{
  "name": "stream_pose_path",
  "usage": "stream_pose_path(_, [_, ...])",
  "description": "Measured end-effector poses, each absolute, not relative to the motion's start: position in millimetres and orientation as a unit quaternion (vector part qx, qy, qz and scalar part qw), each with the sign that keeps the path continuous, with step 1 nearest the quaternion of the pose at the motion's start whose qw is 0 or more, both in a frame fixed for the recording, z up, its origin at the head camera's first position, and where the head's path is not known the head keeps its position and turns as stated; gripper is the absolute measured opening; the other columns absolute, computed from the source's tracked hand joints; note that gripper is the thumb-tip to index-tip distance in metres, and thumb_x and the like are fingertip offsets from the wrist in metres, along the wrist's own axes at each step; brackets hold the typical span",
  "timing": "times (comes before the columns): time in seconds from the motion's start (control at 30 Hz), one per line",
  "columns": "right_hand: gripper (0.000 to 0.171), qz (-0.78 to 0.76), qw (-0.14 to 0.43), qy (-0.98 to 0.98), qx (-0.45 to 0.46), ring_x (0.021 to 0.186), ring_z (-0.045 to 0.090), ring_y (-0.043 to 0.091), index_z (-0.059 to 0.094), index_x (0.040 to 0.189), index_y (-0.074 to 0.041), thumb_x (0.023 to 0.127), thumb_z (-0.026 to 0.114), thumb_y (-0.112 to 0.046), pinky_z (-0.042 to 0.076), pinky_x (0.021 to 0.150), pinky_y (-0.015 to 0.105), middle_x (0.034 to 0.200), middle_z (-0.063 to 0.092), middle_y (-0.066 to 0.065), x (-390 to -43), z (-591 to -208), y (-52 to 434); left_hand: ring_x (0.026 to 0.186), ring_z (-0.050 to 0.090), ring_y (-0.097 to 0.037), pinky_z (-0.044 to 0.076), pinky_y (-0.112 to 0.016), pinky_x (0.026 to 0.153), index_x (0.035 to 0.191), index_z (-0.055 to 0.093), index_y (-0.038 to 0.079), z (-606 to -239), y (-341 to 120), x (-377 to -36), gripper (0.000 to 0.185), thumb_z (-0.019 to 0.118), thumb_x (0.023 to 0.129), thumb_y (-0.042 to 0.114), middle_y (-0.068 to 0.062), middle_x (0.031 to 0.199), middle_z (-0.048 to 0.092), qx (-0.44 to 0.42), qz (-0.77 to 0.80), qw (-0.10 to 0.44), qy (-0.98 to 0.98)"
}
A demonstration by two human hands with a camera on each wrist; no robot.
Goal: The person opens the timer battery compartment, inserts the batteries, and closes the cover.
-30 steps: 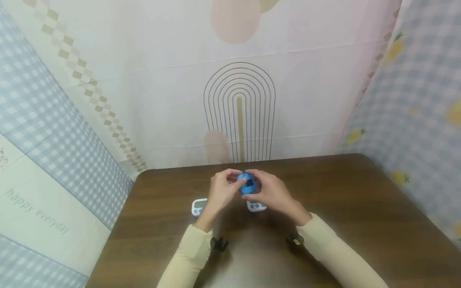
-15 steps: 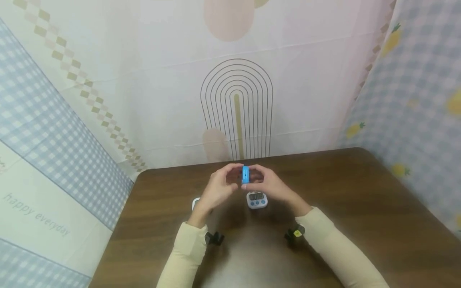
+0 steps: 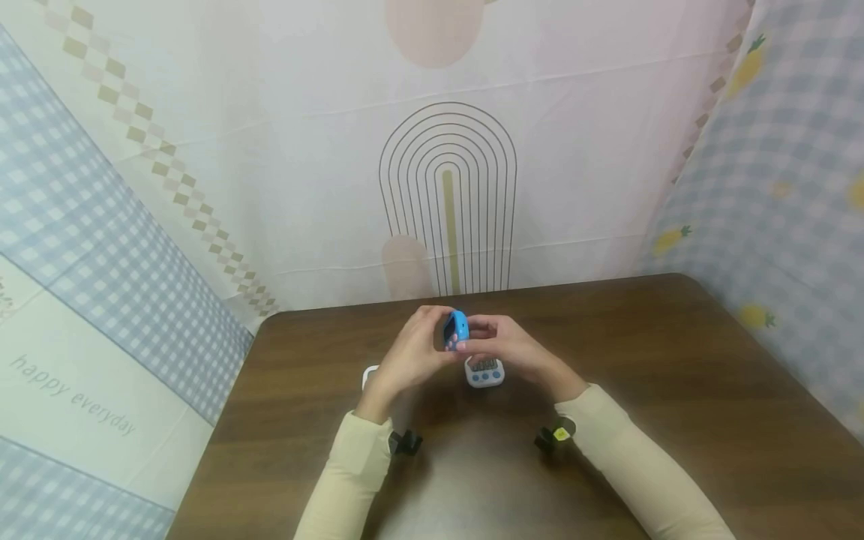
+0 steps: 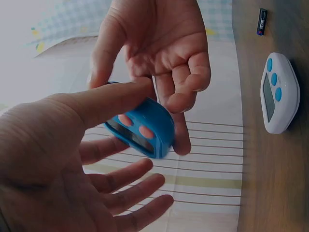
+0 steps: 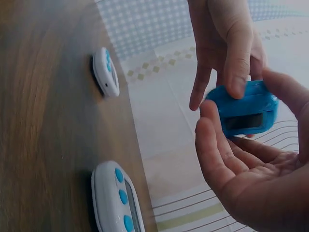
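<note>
A blue digital timer (image 3: pixel 457 330) with pink buttons and a dark screen is held up over the table between both hands. My left hand (image 3: pixel 413 349) pinches it; in the left wrist view the thumb lies across the timer (image 4: pixel 159 123), and the other fingers spread below. From the opposite side my right hand (image 3: pixel 516 349) grips its edge between thumb and fingers, as the right wrist view shows around the timer (image 5: pixel 246 104). Just below the hands, a white timer (image 3: pixel 486 377) with blue buttons lies face up. Another white timer (image 3: pixel 367 375) is mostly hidden behind the left hand.
The brown wooden table (image 3: pixel 607 360) ends at a patterned cloth (image 3: pixel 324 187) behind. A small dark battery (image 4: pixel 261 21) lies on the tabletop beyond the white timer. Checked cloth (image 3: pixel 756 195) hangs at the right side, and more on the left.
The blue timer has been turned between the hands, from its face with a dark square, through edge-on, to its screen and pink buttons facing left. Both hands stay nearly in place.
</note>
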State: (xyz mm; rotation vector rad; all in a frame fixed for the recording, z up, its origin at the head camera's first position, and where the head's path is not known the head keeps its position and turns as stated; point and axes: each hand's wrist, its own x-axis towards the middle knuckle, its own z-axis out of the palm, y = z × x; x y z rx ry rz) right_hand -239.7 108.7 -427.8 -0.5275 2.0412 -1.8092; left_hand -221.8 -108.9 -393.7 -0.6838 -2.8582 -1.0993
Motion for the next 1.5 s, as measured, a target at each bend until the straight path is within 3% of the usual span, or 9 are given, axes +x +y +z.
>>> stream_pose_path(0.1, [0.060,-0.623,0.147,0.744,-0.191,0.112,0.074,0.030,0.058,0.145,0.001,0.094,0.081,-0.022,0.062,0.096,0.053,0.133,0.070,0.021,-238.8,-430.1,105.6,0.126,0.062,-0.033,0.054,-0.051,0.110,0.143,0.057,0.005,-394.7,-111.3,-222.2,0.067,0.090,0.087,0.022,-0.016,0.137,0.064,-0.215,-0.335,-0.001,-0.917])
stream_pose_path(0.33, [0.056,-0.517,0.012,0.826,-0.223,0.089,0.073,0.016,0.067,0.135,-0.010,0.085,0.091,-0.021,0.064,0.080,0.031,0.110,0.075,0.003,-233.1,-441.2,92.1,0.113,0.066,-0.033,0.058,-0.054,0.100,0.139,0.061,0.008,-403.9,-119.3,-220.4,0.064,0.091,0.085,0.023,-0.017,0.128,0.066,-0.199,-0.274,-0.010,-0.941])
stream_pose_path(0.53, [0.052,-0.471,-0.045,0.846,-0.246,0.090,0.068,0.014,0.071,0.128,-0.009,0.082,0.093,-0.016,0.061,0.080,0.029,0.105,0.072,-0.001,-230.3,-442.7,84.4,0.112,0.067,-0.035,0.058,-0.056,0.101,0.140,0.061,0.007,-405.3,-120.8,-220.2,0.067,0.093,0.082,0.019,-0.018,0.126,0.066,-0.183,-0.252,-0.021,-0.950])
stream_pose_path(0.9, [0.054,-0.441,-0.028,0.863,-0.246,0.090,0.065,0.016,0.071,0.131,-0.001,0.082,0.092,-0.010,0.059,0.078,0.026,0.101,0.068,0.003,-229.1,-443.0,82.7,0.107,0.067,-0.033,0.060,-0.052,0.093,0.139,0.065,0.008,-406.6,-118.6,-222.1,0.069,0.096,0.077,0.015,-0.017,0.123,0.066,-0.177,-0.219,-0.019,-0.959])
stream_pose_path(1.17, [0.061,-0.414,0.025,0.869,-0.270,0.108,0.070,0.032,0.064,0.140,0.003,0.086,0.088,-0.009,0.064,0.091,0.046,0.120,0.069,0.012,-229.9,-446.5,83.0,0.105,0.067,-0.031,0.060,-0.051,0.091,0.134,0.070,0.009,-411.1,-119.4,-222.5,0.067,0.098,0.073,0.013,-0.016,0.120,0.068,-0.175,-0.194,-0.012,-0.965])
stream_pose_path(1.37, [0.061,-0.366,0.018,0.883,-0.291,0.117,0.067,0.030,0.065,0.139,0.003,0.085,0.088,-0.011,0.060,0.100,0.046,0.128,0.069,0.013,-230.8,-446.4,83.3,0.103,0.067,-0.030,0.060,-0.050,0.092,0.130,0.071,0.006,-412.4,-119.0,-224.1,0.066,0.099,0.070,0.012,-0.014,0.116,0.070,-0.174,-0.195,-0.030,-0.965])
stream_pose_path(1.5, [0.058,-0.363,0.028,0.883,-0.296,0.118,0.066,0.030,0.066,0.139,0.001,0.085,0.086,-0.009,0.060,0.097,0.043,0.132,0.067,0.014,-229.7,-448.3,82.8,0.104,0.067,-0.029,0.059,-0.049,0.094,0.128,0.071,0.005,-414.4,-118.9,-224.8,0.065,0.099,0.070,0.011,-0.013,0.115,0.070,-0.171,-0.195,-0.050,-0.965])
